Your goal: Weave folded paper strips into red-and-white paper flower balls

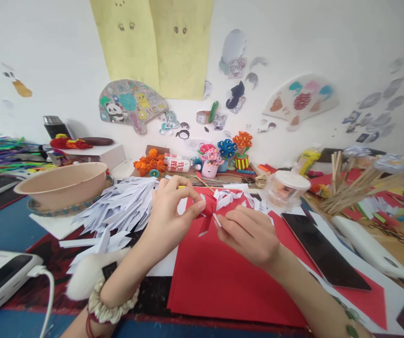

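Observation:
My left hand (172, 206) pinches a folded red paper piece (209, 206) between thumb and fingertips. Closed just right of it, my right hand (249, 234) grips a small folded paper strip (217, 219) whose white edge shows; whether it joins the red piece I cannot tell. Both hands hover over a stack of red paper sheets (230, 286). Behind my fingers lie white folded paper bits (226, 197). Left of my left hand spreads a large heap of white folded paper pieces (124, 202).
A beige basin (64, 188) stands at left, near a white device (1, 277) with a cable. On the right lie a black phone (323, 249), a white power bank (371, 246) and wooden sticks (357, 188). A lidded clear tub (288, 188) and small flower pots (242, 162) stand behind.

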